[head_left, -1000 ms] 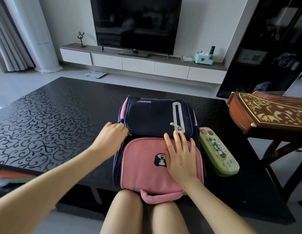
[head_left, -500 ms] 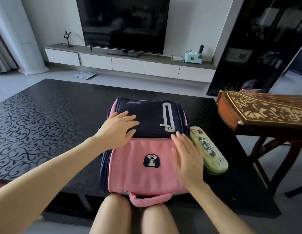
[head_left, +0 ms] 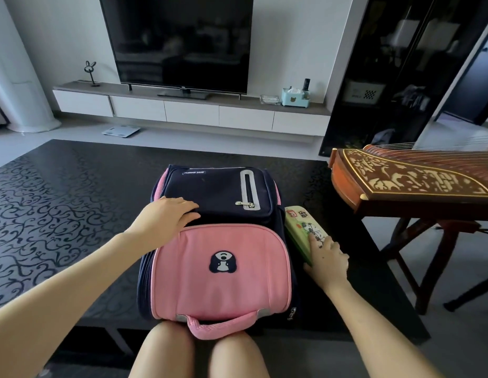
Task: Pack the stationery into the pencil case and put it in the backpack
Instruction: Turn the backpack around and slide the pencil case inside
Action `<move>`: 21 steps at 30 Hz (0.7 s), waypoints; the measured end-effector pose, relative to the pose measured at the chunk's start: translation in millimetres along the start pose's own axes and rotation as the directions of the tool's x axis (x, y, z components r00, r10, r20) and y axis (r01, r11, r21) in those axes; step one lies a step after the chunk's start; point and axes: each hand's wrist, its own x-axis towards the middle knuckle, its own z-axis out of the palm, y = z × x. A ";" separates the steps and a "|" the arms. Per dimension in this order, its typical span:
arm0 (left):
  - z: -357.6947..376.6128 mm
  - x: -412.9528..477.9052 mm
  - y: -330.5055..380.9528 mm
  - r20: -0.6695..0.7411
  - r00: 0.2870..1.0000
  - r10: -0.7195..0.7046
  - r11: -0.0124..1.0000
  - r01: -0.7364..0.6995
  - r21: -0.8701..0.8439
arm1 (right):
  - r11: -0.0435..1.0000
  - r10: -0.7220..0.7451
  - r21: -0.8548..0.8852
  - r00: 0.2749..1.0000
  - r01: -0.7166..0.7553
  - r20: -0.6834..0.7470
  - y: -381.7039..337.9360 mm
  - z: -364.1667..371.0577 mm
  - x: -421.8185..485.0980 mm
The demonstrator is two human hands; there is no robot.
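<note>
A pink and navy backpack [head_left: 223, 268] lies flat and zipped on the black table, its pink handle toward me. My left hand [head_left: 166, 216] rests flat on the navy part, fingers spread, holding nothing. A green pencil case [head_left: 300, 225] with a panda print lies closed along the backpack's right side. My right hand [head_left: 326, 255] covers its near end, fingers on the lid and thumb against the near left edge. No loose stationery is visible.
The black patterned table [head_left: 60, 214] stretches left and back. A wooden zither [head_left: 406, 181] on a stand sits close on the right, beside the table's edge. My knees [head_left: 196, 353] are under the table's front edge. A TV unit stands far back.
My right hand left the backpack's pink front and moved right onto the pencil case. My left hand slid from the backpack's left side onto its navy top.
</note>
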 end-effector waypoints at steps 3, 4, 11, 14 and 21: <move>-11.5 7.1 9.3 -0.147 0.988 -0.045 0.998 0.051 0.034 | 0.997 -0.015 0.082 0.999 0.012 0.039 8.1 -9.9 -0.3; -15.7 10.9 12.1 -0.172 0.983 -0.059 0.997 0.067 0.039 | 0.987 -0.008 0.163 0.999 0.003 0.034 13.6 -15.4 -2.1; -37.5 29.4 23.4 -0.152 0.975 -0.164 0.986 0.162 -0.028 | 0.205 0.181 0.933 0.948 -0.296 0.261 57.0 -45.4 -32.0; -42.6 30.3 21.4 -0.117 0.977 -0.180 0.982 0.171 -0.086 | -0.110 0.162 0.952 0.940 -0.284 0.299 63.9 -61.3 -55.1; -64.5 50.1 13.7 -0.071 0.971 -0.227 0.957 0.209 -0.201 | 0.461 -0.160 0.767 0.892 0.447 -0.423 60.9 -123.8 -107.7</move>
